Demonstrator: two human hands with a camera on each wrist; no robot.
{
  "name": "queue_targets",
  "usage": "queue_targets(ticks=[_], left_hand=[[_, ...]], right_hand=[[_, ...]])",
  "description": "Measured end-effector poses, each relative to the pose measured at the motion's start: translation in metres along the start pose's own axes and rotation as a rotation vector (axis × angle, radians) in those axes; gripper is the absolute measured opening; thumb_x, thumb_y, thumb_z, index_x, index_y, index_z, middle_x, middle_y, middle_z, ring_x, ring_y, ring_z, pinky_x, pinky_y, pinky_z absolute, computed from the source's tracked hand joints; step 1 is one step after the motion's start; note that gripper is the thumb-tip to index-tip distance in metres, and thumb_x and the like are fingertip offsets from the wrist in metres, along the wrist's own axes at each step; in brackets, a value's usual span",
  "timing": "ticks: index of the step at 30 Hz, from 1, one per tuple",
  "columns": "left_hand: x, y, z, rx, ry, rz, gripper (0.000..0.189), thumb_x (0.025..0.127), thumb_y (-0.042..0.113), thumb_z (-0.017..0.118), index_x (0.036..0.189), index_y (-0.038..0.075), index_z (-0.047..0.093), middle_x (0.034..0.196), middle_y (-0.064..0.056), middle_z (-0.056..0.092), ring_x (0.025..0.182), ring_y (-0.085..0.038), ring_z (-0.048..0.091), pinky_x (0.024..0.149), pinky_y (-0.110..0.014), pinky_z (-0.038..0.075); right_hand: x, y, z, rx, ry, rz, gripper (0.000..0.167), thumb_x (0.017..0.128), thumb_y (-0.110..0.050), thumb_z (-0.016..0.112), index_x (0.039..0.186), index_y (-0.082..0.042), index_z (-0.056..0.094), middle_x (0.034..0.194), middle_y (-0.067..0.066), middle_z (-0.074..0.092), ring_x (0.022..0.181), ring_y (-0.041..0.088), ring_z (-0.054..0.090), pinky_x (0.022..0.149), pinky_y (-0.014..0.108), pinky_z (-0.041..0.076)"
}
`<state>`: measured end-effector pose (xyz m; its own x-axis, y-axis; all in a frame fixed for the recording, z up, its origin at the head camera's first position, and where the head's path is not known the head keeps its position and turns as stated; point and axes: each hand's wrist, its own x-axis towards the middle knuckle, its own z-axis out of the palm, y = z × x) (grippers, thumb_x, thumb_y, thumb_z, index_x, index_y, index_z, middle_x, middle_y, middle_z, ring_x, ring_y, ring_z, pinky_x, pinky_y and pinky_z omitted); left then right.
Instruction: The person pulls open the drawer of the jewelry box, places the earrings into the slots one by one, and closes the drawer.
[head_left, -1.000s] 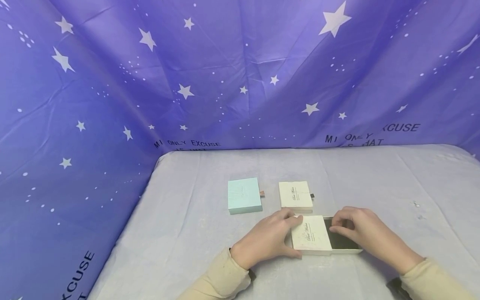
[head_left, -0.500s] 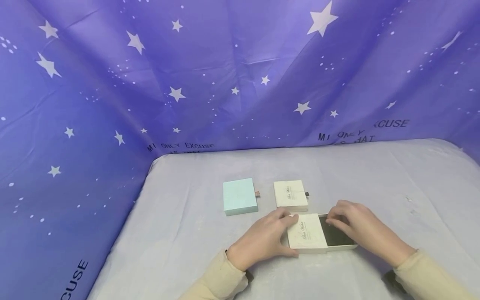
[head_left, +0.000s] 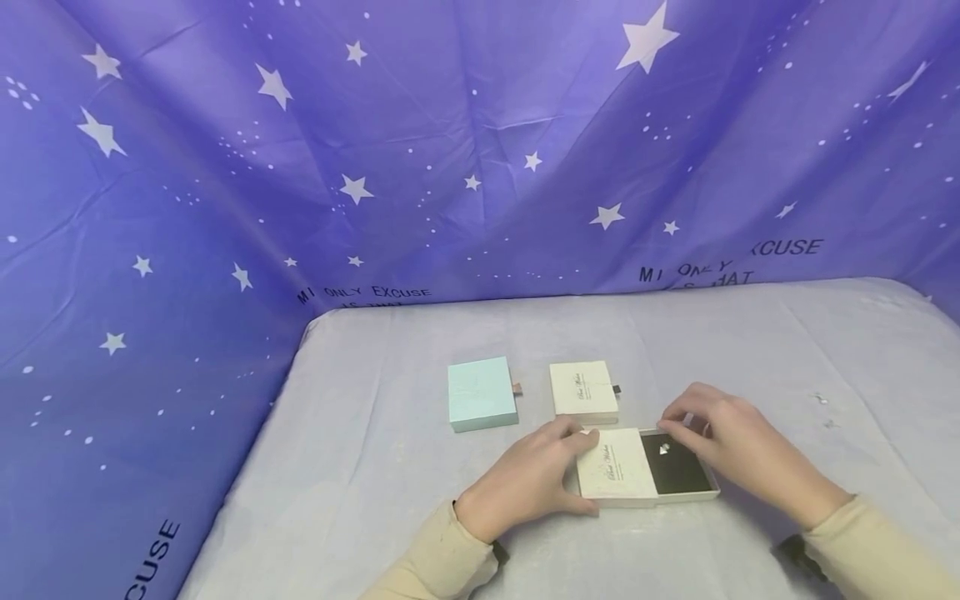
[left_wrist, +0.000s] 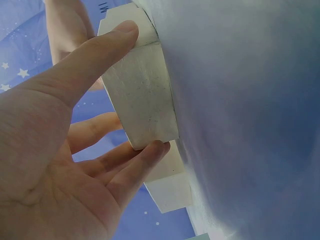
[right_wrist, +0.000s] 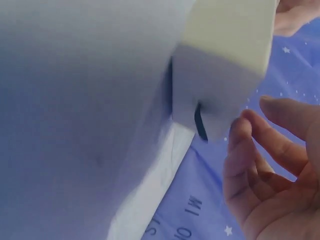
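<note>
My left hand [head_left: 525,475] grips the sleeve of a cream drawer box [head_left: 617,473] with black script print, thumb on the near side and fingers at the far side. The box's drawer [head_left: 686,479] sticks out to the right, showing a black lining. On that lining sits a small shiny silvery piece [head_left: 664,449], too small to name. My right hand [head_left: 738,437] hovers at the drawer's far right corner, fingers loosely bent. In the right wrist view, its thumb and forefinger are apart with nothing seen between them, beside the drawer end with its black ribbon tab [right_wrist: 200,122].
Behind the held box lies a second cream drawer box [head_left: 583,389] with a black tab. A mint-green box [head_left: 482,393] with a pinkish tab lies to its left. Small shiny bits [head_left: 821,399] rest on the grey cloth [head_left: 750,350] at right. A purple star curtain [head_left: 480,150] hangs behind.
My right hand has drawn back from over the black lining toward the drawer's far right corner, and the shiny piece now shows there. My left hand keeps its grip on the box.
</note>
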<state>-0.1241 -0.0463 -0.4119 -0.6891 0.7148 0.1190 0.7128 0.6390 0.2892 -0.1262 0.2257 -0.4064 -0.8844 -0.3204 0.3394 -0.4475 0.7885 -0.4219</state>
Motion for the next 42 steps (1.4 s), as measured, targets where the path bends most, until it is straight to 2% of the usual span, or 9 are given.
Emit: queue_targets(ticks=[4,9,14,18,22,32,35,42], left_hand=[[0.0,-0.001,-0.001,0.002,-0.004,-0.003,0.086,0.071,0.046,0.086,0.141,0.009,0.055,0.126,0.001,0.058,0.102,-0.003,0.056,0.091,-0.015,0.048],[0.0,-0.001,-0.001,0.003,-0.017,-0.01,0.086,0.071,0.046,0.086,0.142,0.008,0.054,0.125,0.002,0.058,0.101,-0.002,0.054,0.09,-0.014,0.047],[-0.001,0.0,-0.001,0.004,-0.023,-0.01,0.086,0.072,0.047,0.085,0.142,0.01,0.054,0.126,0.002,0.057,0.101,-0.002,0.054,0.091,-0.014,0.047],[0.0,0.0,-0.001,0.004,-0.029,-0.008,0.085,0.072,0.047,0.085,0.142,0.01,0.054,0.126,0.002,0.057,0.101,-0.001,0.054,0.091,-0.013,0.047],[-0.001,0.001,-0.001,-0.003,-0.034,-0.014,0.085,0.072,0.047,0.085,0.142,0.01,0.054,0.127,0.002,0.057,0.101,-0.001,0.054,0.091,-0.013,0.047],[0.0,0.001,-0.001,0.009,-0.028,-0.004,0.085,0.072,0.048,0.085,0.142,0.011,0.054,0.13,0.001,0.056,0.107,-0.002,0.055,0.096,-0.014,0.045],[0.001,0.001,-0.001,0.009,-0.031,-0.006,0.085,0.072,0.049,0.084,0.142,0.011,0.054,0.131,0.001,0.056,0.11,-0.003,0.056,0.098,-0.015,0.045],[0.001,0.0,-0.002,-0.002,-0.036,-0.015,0.085,0.072,0.048,0.085,0.142,0.011,0.054,0.132,0.001,0.056,0.11,-0.004,0.056,0.097,-0.016,0.046]], right_hand=[[0.004,0.008,-0.008,-0.006,-0.018,0.036,0.005,0.086,-0.014,0.074,0.091,-0.015,0.073,0.087,-0.008,0.064,0.067,-0.004,0.053,0.056,0.021,0.05],[0.005,0.026,-0.018,-0.062,-0.017,0.055,0.009,0.085,-0.014,0.075,0.094,-0.012,0.073,0.084,-0.007,0.065,0.068,0.0,0.054,0.059,0.026,0.051],[0.006,0.048,-0.029,-0.102,-0.021,0.103,0.014,0.086,-0.012,0.073,0.098,-0.006,0.072,0.085,0.001,0.067,0.072,0.013,0.059,0.06,0.033,0.05],[0.004,0.066,-0.037,-0.107,-0.039,0.139,0.019,0.086,-0.011,0.071,0.102,-0.001,0.071,0.091,0.012,0.069,0.077,0.027,0.063,0.063,0.048,0.054],[0.002,0.082,-0.043,-0.125,-0.072,0.162,0.024,0.087,-0.012,0.07,0.106,0.003,0.068,0.099,0.023,0.068,0.083,0.037,0.064,0.069,0.06,0.051],[-0.007,0.115,-0.061,-0.264,-0.183,0.172,0.031,0.08,-0.009,0.076,0.103,0.01,0.067,0.095,0.028,0.066,0.078,0.04,0.066,0.069,0.061,0.051],[-0.008,0.123,-0.066,-0.285,-0.204,0.183,0.03,0.079,-0.009,0.076,0.1,0.011,0.067,0.092,0.029,0.067,0.075,0.04,0.066,0.069,0.062,0.05],[-0.009,0.141,-0.066,-0.307,-0.276,0.229,0.026,0.078,-0.005,0.075,0.093,0.014,0.066,0.086,0.03,0.067,0.08,0.049,0.063,0.075,0.066,0.048]])
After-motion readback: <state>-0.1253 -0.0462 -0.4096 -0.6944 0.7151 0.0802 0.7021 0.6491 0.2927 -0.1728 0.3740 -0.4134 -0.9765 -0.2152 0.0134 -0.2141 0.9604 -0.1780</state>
